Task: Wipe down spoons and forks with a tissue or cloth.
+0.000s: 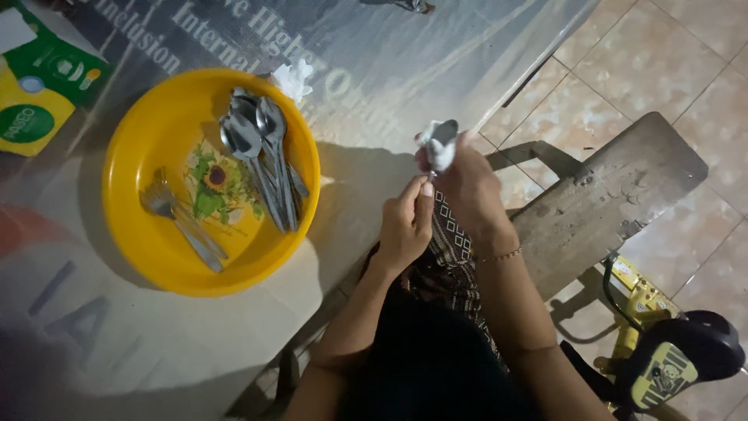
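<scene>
With the left hand [405, 226] pinching the spoon [442, 136] handle and the right hand [467, 183] closed around a white tissue [436, 156], a loose pinch could probably drop the spoon.

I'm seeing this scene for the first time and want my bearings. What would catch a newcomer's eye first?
The bright yellow bowl at left on the table, with spoons piled at its right side and forks at its left. Next, at centre, the right hand presses a white cloth around a spoon, while the left hand has a grip on its handle. A worn wooden bench stands at right.
</scene>
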